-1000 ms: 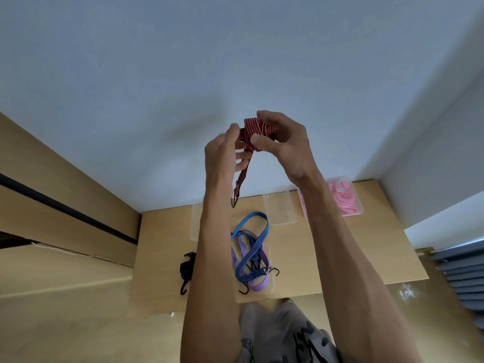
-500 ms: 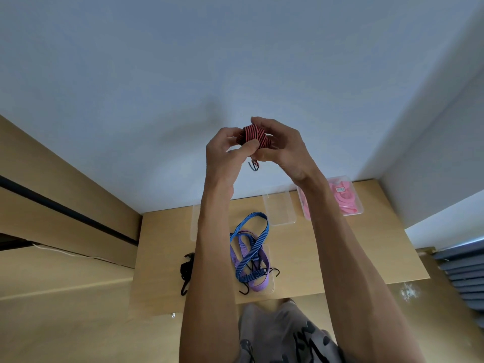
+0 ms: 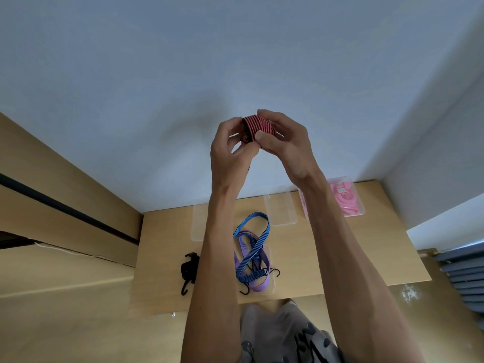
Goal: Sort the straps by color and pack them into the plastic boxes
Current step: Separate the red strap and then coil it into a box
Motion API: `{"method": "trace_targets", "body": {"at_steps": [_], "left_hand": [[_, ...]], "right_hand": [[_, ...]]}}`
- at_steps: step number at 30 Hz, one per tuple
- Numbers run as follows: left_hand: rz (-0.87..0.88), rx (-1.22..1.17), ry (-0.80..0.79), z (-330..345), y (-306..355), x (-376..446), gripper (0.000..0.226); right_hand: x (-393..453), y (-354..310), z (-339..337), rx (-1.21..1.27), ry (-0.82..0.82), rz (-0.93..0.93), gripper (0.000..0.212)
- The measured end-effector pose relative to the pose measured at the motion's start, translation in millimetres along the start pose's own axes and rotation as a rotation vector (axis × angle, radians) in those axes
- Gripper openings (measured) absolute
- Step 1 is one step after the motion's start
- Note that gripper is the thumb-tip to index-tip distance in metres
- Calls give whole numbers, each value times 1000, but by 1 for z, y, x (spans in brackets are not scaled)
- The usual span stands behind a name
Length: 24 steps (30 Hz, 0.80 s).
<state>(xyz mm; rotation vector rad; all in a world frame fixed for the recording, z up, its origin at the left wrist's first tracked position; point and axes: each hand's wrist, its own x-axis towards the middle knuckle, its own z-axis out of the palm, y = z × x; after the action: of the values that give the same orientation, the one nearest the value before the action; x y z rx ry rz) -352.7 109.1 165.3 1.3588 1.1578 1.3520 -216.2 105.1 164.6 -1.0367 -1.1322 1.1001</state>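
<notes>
While raised well above the table (image 3: 366, 258), gripped between both hands: red strap (image 3: 258, 124) wound into a tight roll, right hand (image 3: 284, 142) pinching it, left hand (image 3: 227, 150) curled against its left end. Straight below, toward the far edge, an empty clear box (image 3: 280, 209). Hooks hidden inside the roll.

Bare forearms, no sleeves, grey garment (image 3: 288, 334) with dark, perhaps printed, markings

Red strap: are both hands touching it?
Touching. Head view shows the right hand thumb pressed on the rolled red strap and left hand fingertips against its side.
</notes>
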Motion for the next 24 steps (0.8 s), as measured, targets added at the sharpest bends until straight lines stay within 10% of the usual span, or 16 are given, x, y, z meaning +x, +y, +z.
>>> {"method": "trace_targets", "body": {"at_steps": [9,24], "left_hand": [[-366,-158,11,-9,8,10,15],[-37,-33,118,-4,13,12,18]], "right_hand": [[-1,5,-6,-134,-58,-11,57],[4,8,-1,-193,-98,6,62]]}}
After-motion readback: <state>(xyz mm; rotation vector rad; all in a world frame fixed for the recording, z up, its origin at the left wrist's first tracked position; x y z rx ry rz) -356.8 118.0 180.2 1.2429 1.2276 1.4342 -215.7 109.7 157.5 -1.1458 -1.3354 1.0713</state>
